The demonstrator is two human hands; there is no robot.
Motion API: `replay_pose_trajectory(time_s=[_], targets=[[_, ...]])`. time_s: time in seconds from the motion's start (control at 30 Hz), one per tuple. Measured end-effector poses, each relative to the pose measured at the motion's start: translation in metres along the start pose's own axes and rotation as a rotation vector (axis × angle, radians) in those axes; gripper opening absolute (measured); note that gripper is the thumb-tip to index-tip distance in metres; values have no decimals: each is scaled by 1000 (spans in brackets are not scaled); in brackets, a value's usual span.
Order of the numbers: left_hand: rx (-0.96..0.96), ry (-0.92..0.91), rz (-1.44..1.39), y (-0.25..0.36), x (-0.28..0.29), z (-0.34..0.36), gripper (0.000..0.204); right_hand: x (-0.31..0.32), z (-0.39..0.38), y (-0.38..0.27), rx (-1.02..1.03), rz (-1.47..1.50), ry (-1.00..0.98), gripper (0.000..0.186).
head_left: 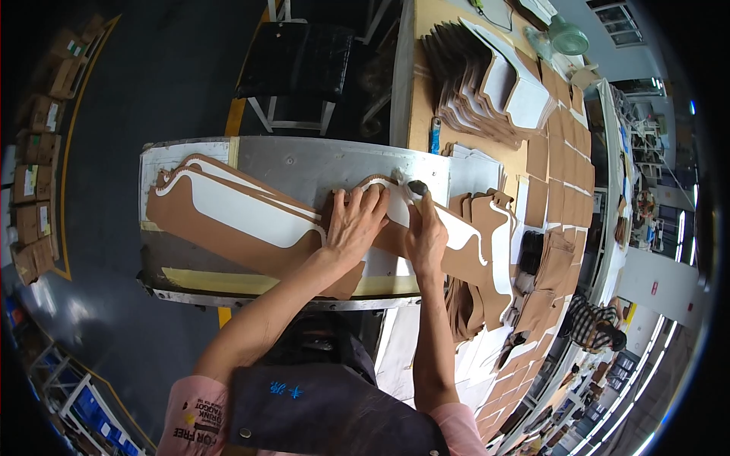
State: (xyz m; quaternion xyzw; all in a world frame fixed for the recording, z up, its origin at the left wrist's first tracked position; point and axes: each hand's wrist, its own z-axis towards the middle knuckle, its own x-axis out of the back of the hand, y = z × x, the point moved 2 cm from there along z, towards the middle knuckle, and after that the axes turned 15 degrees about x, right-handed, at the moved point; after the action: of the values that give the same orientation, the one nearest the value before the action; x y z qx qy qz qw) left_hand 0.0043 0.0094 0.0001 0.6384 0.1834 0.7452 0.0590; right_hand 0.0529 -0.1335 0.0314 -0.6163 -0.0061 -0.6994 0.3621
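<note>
A brown sheet piece [464, 262] with a white panel on its upper face lies across the grey metal worktop [304, 161], reaching over its right end. My left hand [356, 216] rests on this piece, fingertips pressed near its curved, notched upper edge, fingers extended. Just to the right, my right hand [427, 235] is closed round a tool with a dark rounded head [417, 188], held at the same edge. The tool's handle is hidden in the hand. Left of my hands lies a small stack of similar brown pieces with white panels [243, 213].
More brown-and-white pieces [498, 243] lie at the worktop's right end. On the long table stand a tall stack of cut pieces [487, 83], a blue-handled tool [434, 135] and a green fan [566, 36]. A black-topped stool [296, 61] stands beyond. Another person [597, 323] is far right.
</note>
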Motion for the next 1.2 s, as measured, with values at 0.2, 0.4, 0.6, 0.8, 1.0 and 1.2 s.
replay_pose_trajectory(time_s=[0.2, 0.4, 0.6, 0.8, 1.0, 1.2], targets=[[2, -10, -11, 2, 3, 0, 58, 5, 4, 4, -44, 4, 93, 40], [-43, -12, -52, -8, 6, -13, 57, 10, -5, 5, -149, 91, -31, 39], [-26, -2, -75, -7, 7, -19, 54, -10, 25, -18, 86, 117, -23, 45], [-13, -29, -41, -8, 7, -19, 56, -10, 31, -26, 91, 62, -53, 49], [-22, 15, -48, -10, 6, -20, 56, -11, 37, -25, 141, 61, -148, 50], [-8, -35, -66, -9, 7, -24, 58, -11, 30, -27, 110, 54, -170, 49]])
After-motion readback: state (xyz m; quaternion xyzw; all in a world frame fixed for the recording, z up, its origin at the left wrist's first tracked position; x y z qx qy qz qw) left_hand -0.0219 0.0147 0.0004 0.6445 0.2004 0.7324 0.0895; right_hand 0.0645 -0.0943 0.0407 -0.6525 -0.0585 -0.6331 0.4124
